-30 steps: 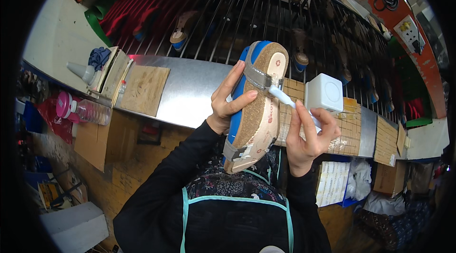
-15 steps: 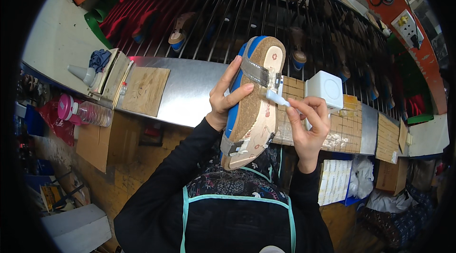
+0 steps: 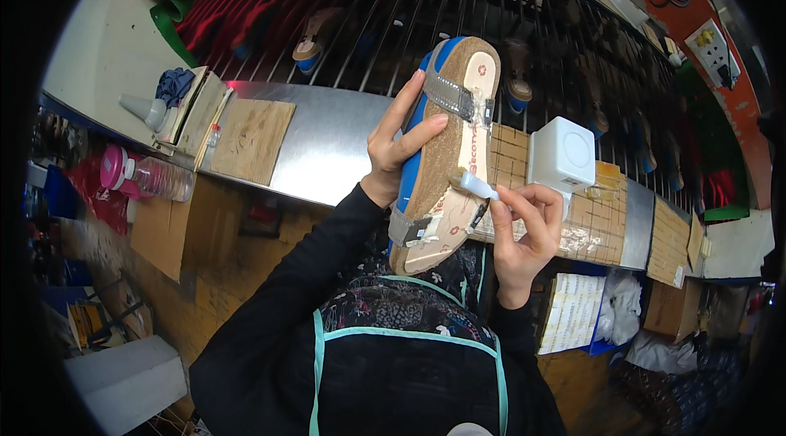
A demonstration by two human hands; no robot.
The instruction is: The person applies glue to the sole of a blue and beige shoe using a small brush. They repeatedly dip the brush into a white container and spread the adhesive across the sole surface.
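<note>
Held up above the bench is a sandal (image 3: pixel 435 162) on a blue last, its cork-edged underside facing me. A grey strap wraps over it near the far end and another near the close end. My left hand (image 3: pixel 391 156) grips it from the left, thumb along the cork edge and fingers behind. Between the thumb and fingertips of my right hand (image 3: pixel 526 231) is a small brush (image 3: pixel 478 185) with a pale handle. Its tip touches the pale inner part of the underside, near the edge by the lower strap. My right hand stays off the sandal itself.
A white square bottle (image 3: pixel 565 153) stands on the cardboard-covered bench beyond my right hand. Further off, a rack of metal bars (image 3: pixel 360 43) carries several sandals. Left on the bench lie a wooden board (image 3: pixel 252 137) and a grey cone (image 3: pixel 142 108); a clear bottle (image 3: pixel 155 182) hangs near the edge.
The brush has moved along the underside toward the end close to me, with my right hand following. The sandal and my left hand have shifted slightly away and to the right.
</note>
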